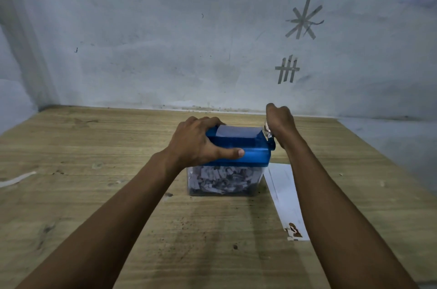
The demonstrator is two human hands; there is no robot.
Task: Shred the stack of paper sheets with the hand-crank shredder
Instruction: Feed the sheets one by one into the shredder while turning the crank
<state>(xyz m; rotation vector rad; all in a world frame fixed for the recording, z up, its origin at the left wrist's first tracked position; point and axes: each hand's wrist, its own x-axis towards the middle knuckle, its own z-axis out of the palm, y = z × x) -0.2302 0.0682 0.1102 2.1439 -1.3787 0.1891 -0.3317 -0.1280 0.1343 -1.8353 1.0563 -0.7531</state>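
A small hand-crank shredder with a blue top (254, 150) stands on the wooden table, its clear bin (224, 180) holding several paper shreds. A white sheet (233, 132) sticks out of the slot on top. My left hand (197, 141) grips the left end of the blue top, thumb along its front edge. My right hand (280, 123) is curled round the crank handle (269, 134) at the shredder's right end; most of the handle is hidden by the fist. A stack of white paper sheets (285, 196) lies flat on the table just right of the shredder, partly under my right forearm.
The wooden table (118, 194) meets a grey wall (189, 40) just behind the shredder. A loose paper strip (17, 178) lies near the table's left edge. Small dark crumbs dot the table in front of the bin.
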